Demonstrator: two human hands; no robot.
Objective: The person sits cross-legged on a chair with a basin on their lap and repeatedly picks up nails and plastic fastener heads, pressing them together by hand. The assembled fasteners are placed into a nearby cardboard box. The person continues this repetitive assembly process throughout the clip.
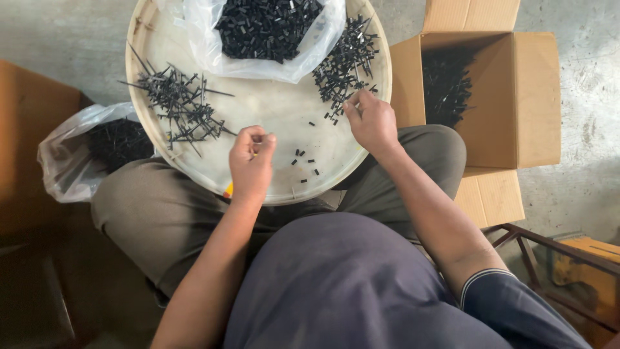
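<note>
The pile of black plastic sprue pieces lies on the right part of the round cream tray, its thin branched sticks crossing at many angles; the heap as a whole runs lengthwise from the tray's upper right rim down toward the middle. The right hand rests at the lower end of this pile, fingertips pinched together on a piece there, though the piece itself is too small to make out. The left hand hovers over the tray's near side, fingers curled shut around something small that cannot be identified. Between the hands a few small black cut bits lie scattered. A second tangle of bare black sprues sits on the tray's left. A clear plastic bag of black parts rests at the far rim. The tray sits on the person's lap. A cardboard box stands right, another plastic bag left.
</note>
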